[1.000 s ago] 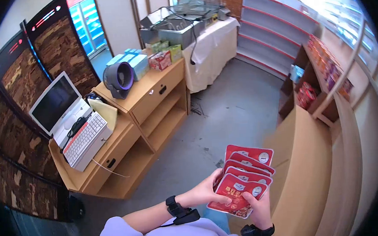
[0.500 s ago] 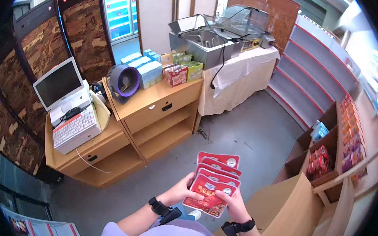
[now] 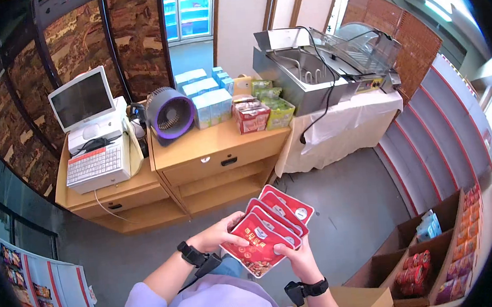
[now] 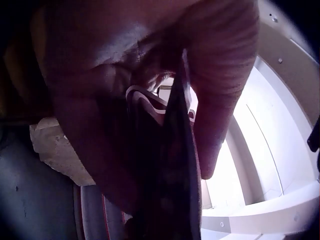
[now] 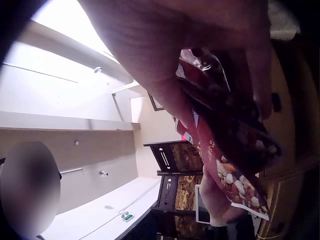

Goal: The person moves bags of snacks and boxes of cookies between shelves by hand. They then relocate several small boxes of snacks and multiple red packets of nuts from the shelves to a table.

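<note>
Several flat red snack pouches (image 3: 261, 239), nuts pictured along their lower part, are fanned out in front of my body in the head view. My left hand (image 3: 220, 235) grips the fan by its left edge, thumb across the front pouch. From the lower right, my right hand (image 3: 300, 261) holds the same pouches, its thumb also on the front. In the left wrist view the pouches (image 4: 175, 165) show dark and edge-on between thumb and fingers. The nut picture on a pouch (image 5: 240, 185) is visible in the right wrist view.
Ahead stands a wooden counter (image 3: 193, 170) bearing a cash register (image 3: 98, 164), a purple-rimmed fan (image 3: 170, 116), blue boxes (image 3: 211, 105) and red packs (image 3: 251, 118). A metal fryer (image 3: 303, 72) stands beyond. Shelving with red packets (image 3: 414, 273) is at right, a snack rack (image 3: 38, 288) at left.
The head view has turned left, bringing the left snack rack into sight. Both hands keep hold of the pouches, and the rearmost pouch now sticks out farther to the right of the fan.
</note>
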`<state>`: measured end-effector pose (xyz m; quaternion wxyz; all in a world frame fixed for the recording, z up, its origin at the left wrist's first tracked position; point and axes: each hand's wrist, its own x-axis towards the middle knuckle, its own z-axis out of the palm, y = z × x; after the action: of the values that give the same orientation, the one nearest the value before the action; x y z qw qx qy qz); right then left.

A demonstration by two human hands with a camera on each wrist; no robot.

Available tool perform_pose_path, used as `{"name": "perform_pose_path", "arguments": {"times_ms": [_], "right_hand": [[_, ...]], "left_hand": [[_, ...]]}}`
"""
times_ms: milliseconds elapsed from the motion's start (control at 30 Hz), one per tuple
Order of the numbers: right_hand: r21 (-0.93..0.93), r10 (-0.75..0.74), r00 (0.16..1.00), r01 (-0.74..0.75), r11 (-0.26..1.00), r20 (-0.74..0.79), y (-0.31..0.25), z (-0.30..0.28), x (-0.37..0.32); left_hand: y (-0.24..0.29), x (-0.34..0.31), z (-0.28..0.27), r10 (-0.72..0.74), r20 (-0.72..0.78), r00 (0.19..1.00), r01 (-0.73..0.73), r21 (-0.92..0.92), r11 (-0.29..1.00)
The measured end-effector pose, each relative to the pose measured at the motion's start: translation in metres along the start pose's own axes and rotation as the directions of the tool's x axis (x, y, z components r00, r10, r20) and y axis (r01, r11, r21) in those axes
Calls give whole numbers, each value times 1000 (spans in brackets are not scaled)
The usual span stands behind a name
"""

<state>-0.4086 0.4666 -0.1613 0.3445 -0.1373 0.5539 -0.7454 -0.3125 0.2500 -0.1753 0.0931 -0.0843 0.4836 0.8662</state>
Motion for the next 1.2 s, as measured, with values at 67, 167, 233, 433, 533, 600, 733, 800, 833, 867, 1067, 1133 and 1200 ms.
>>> {"name": "perform_pose_path", "arguments": {"times_ms": [67, 167, 233, 433, 533, 600, 733, 800, 833, 867, 1067, 1133, 1200], "right_hand": [[-70, 26, 1000, -26, 997, 3, -8, -7, 32], [-83, 49, 998, -47, 995, 30, -13, -5, 81], [-82, 80, 995, -75, 994, 52, -12, 1, 109], [50, 224, 969, -230, 972, 109, -3, 8, 187], [92, 322, 926, -344, 935, 196, 3, 0, 229], [102, 357, 891, -398, 912, 282, 1, -1, 257], [97, 429, 834, -487, 868, 348, 3, 0, 300], [49, 446, 821, -494, 868, 356, 7, 4, 316], [10, 463, 817, -496, 868, 342, 6, 7, 320], [-10, 452, 807, -485, 874, 381, 5, 10, 325], [-77, 423, 778, -440, 895, 465, -3, 30, 348], [-61, 357, 793, -378, 924, 494, -4, 36, 357], [-66, 350, 794, -368, 928, 498, -10, 46, 367]], "left_hand": [[8, 25, -11, 64, -16, 998, -64, 27, 998], [24, 49, -36, 56, -76, 996, -57, -22, 998], [28, 60, -56, 74, -103, 992, -78, -40, 996], [45, 85, -79, 46, -427, 903, -133, -176, 975], [50, 99, -80, 2, -578, 816, -222, -312, 924], [53, 107, -84, 60, -642, 764, -315, -291, 903], [57, 118, -92, 125, -616, 778, -434, -382, 816], [53, 121, -97, 138, -629, 765, -473, -404, 783], [55, 119, -90, 155, -654, 741, -514, -402, 758], [54, 120, -87, 181, -677, 713, -558, -391, 732], [50, 126, -89, 266, -701, 661, -651, -361, 668], [60, 129, -93, 220, -753, 620, -644, -329, 691], [70, 133, -101, 212, -760, 614, -663, -352, 661]]}}
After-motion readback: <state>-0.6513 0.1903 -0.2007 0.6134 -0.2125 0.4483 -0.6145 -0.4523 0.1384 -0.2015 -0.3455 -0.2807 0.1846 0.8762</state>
